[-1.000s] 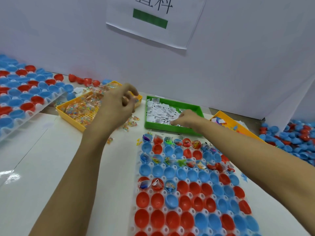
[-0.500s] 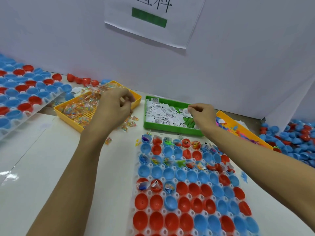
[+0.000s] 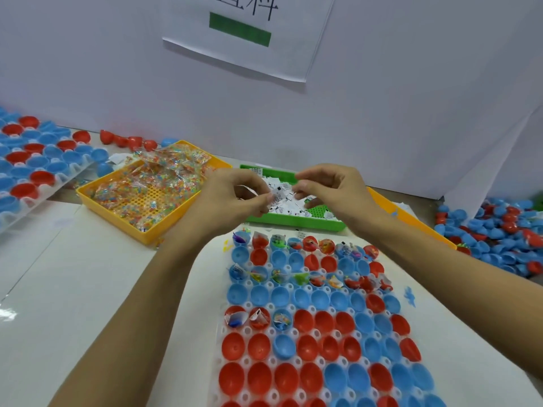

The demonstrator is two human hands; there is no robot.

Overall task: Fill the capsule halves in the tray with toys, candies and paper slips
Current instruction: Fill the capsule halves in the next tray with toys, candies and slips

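Hands cover the middle of the green tray and hide most of the orange tray behind the right wrist; capsule tray is cut off at bottom edge; slip print too small to read.

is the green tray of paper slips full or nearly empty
Partly full. White paper slips cover most of the green tray, but bare green floor shows at its right end.
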